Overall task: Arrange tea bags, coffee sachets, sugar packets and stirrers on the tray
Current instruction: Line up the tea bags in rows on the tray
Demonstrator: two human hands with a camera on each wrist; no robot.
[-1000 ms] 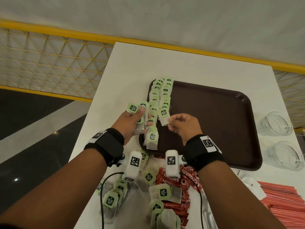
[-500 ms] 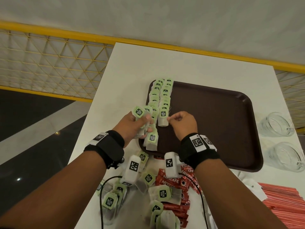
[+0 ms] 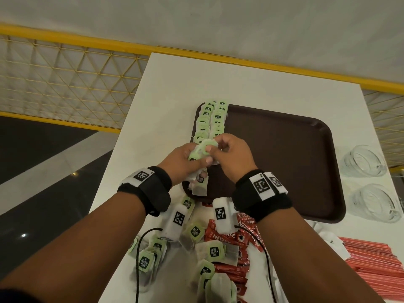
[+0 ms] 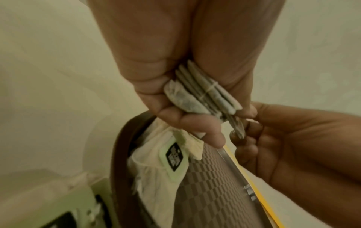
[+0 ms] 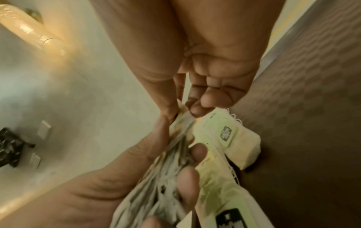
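My left hand (image 3: 192, 159) grips a bundle of green-tagged tea bags (image 4: 203, 94) over the tray's near left corner, and one tea bag (image 4: 173, 157) dangles below its fingers. Meeting it from the right, my right hand (image 3: 218, 149) pinches the top edge of one tea bag (image 5: 185, 117) in that bundle between thumb and fingertips. The brown tray (image 3: 284, 160) lies on the white table. Two rows of tea bags (image 3: 211, 119) run along its left side. Both hands hide the near end of those rows.
Loose tea bags (image 3: 214, 252) and red coffee sachets (image 3: 227, 236) lie on the table below my wrists. Red stirrers (image 3: 380, 259) are stacked at the near right beside white packets (image 3: 328, 237). Two glass cups (image 3: 365, 160) (image 3: 376, 204) stand right of the tray.
My right hand has left the tea bag it set at the rows' near end and moved left to the bundle. My left hand has shifted right to meet it.
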